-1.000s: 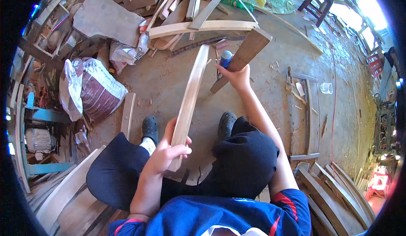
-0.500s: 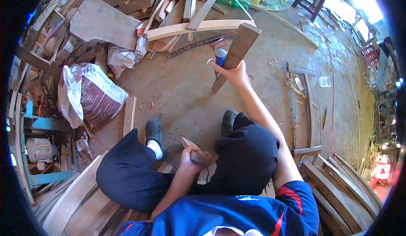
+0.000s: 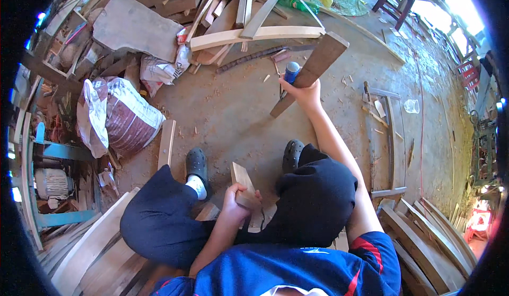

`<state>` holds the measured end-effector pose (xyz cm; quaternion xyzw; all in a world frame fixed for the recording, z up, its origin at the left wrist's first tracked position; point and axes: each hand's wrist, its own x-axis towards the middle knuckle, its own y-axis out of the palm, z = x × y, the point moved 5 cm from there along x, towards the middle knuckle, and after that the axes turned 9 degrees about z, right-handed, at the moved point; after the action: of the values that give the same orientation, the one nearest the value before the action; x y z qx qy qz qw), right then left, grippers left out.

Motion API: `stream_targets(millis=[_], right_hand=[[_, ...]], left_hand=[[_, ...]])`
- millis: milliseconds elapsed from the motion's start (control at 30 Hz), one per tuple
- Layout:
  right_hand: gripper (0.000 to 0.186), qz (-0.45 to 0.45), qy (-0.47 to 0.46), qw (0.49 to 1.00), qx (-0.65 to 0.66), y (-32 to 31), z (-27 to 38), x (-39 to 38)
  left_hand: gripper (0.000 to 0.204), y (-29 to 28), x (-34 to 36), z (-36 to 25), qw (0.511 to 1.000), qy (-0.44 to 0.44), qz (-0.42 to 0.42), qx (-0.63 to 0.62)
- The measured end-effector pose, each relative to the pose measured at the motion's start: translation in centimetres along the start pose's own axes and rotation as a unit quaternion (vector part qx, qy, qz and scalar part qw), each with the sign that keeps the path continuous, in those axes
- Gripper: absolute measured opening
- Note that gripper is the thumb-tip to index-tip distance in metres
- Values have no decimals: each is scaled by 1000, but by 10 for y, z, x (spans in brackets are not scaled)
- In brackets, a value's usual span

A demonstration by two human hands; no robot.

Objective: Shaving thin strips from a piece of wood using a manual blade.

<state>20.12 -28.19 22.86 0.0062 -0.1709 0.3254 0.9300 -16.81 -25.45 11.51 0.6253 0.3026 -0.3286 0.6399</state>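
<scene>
My right hand (image 3: 306, 93) is stretched out ahead of me over the floor. It grips a long brown wooden board (image 3: 322, 58), held slanting with its far end toward the right. Against the board's left side, at my thumb, is a small blue cylinder (image 3: 291, 73) with a pale round top; its exact kind does not show. Close to my body, between my knees, my left hand (image 3: 233, 202) is closed around a shorter wooden block (image 3: 242, 177). The block's upper end points away from me, and my fingers cover part of its lower end.
A full woven sack (image 3: 130, 116) stands at the left, near a motor (image 3: 53, 183) on a blue frame. Scrap wood (image 3: 228, 17) is heaped at the far side. A wooden frame (image 3: 391, 142) lies on the right floor, with stacked planks (image 3: 424, 243) nearer me.
My view has shifted slightly. My right hand has moved a little right with the board and blue cylinder. The block in my left hand has tipped up and shows more of its face.
</scene>
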Motion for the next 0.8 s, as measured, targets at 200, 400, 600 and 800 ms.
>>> stream_targets(millis=[200,400,600,800], right_hand=[[24,24,39,999,9,2,-5,-2],[28,58,12,998,-32,9,-3,-3],[24,26,15,1000,-7,4,-4,-1],[23,8,-9,1000,22,-1,-11,2]], left_hand=[[63,8,-2,-5,990,-28,-8,135],[86,140,-66,-54,787,301,167,512],[61,232,-109,-63,800,268,204,496],[62,240,-120,-39,794,260,253,488]])
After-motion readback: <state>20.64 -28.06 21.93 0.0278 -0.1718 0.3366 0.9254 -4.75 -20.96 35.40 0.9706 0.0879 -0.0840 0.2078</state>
